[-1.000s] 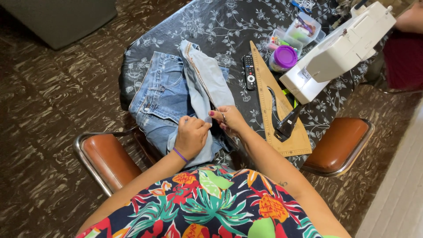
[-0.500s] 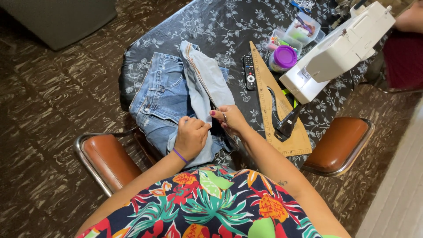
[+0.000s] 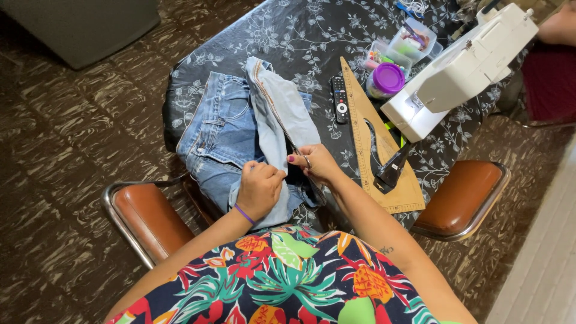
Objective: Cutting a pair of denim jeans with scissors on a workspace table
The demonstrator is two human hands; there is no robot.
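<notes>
Jeans: one light-blue denim pair point(image 3: 225, 135) lies on the tabletop point(image 3: 312, 36), left of the wooden tailor's ruler point(image 3: 367, 141), one leg folded over, apparently to expose its seam.
Left hand point(image 3: 259, 187): fingers curled, pinching the folded leg, seemingly to keep it taut.
Right hand point(image 3: 315, 163): fingers pinching the seam edge; any tool hidden.
Counts: one sewing machine point(image 3: 462, 63), one remote control point(image 3: 340, 100), two chairs point(image 3: 150, 219).
</notes>
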